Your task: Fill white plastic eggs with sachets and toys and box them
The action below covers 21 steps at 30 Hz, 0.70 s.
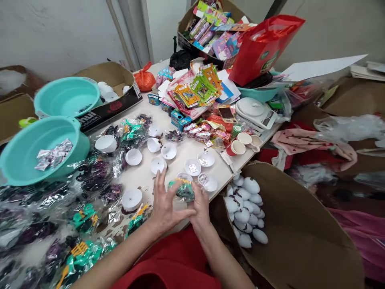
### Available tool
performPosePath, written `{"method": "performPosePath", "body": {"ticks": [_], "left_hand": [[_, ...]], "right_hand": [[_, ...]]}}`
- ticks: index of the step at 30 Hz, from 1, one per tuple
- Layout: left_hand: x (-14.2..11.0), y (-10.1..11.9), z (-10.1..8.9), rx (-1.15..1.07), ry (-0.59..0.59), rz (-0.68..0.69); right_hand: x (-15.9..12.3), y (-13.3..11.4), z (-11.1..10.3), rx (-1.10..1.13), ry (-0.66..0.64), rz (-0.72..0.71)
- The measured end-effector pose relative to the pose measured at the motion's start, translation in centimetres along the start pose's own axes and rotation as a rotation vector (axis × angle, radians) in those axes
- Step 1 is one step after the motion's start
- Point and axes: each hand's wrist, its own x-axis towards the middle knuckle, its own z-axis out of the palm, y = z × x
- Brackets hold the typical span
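Both hands meet at the near table edge around a white plastic egg half (179, 204) stuffed with a green toy in a clear bag (184, 190). My left hand (164, 204) cups the shell from the left, its fingers partly spread and pointing away. On the right side, my right hand (201, 205) presses against the bagged toy with curled fingers. Several open white egg halves (169, 151) lie on the table just beyond the hands, some with small packets inside.
Bagged green and purple toys (87, 176) cover the table's left side beside two teal basins (45, 150). A cardboard box with closed white eggs (248, 208) stands at the right. Colourful packets (198, 88), a white scale (255, 112) and a red bag (261, 48) crowd the far end.
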Motion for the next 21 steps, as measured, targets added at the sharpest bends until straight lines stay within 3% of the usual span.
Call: {"method": "performPosePath", "body": {"ticks": [3,5,10,12,14,19,21], "left_hand": [[0.8,-0.9,-0.7,-0.179,0.025,-0.395],[1.2,-1.3,-0.9,-0.232,0.05,-0.459],[-0.1,-1.2,-0.8,-0.217,0.146,-0.047],[-0.8,-1.0,-0.6,-0.284,0.123,0.01],[-1.0,-1.2,-0.6,-0.352,0.108,-0.111],[0.0,-2.3,-0.4,-0.603,-0.117,-0.695],[0.0,-2.5,-0.3,-0.594,-0.065,-0.695]], "right_hand": [[-0.7,1.2,0.1,0.002,-0.038,0.046],[-1.3,1.4,0.1,0.027,-0.105,0.102],[-1.8,1.6,-0.4,0.051,-0.109,0.351],[-1.5,2.4,-0.7,0.003,-0.096,0.398],[-1.1,3.3,-0.9,-0.007,-0.051,0.343],[-0.7,4.7,-1.1,-0.065,0.018,0.199],[-0.8,4.5,-1.3,-0.103,-0.011,0.259]]}}
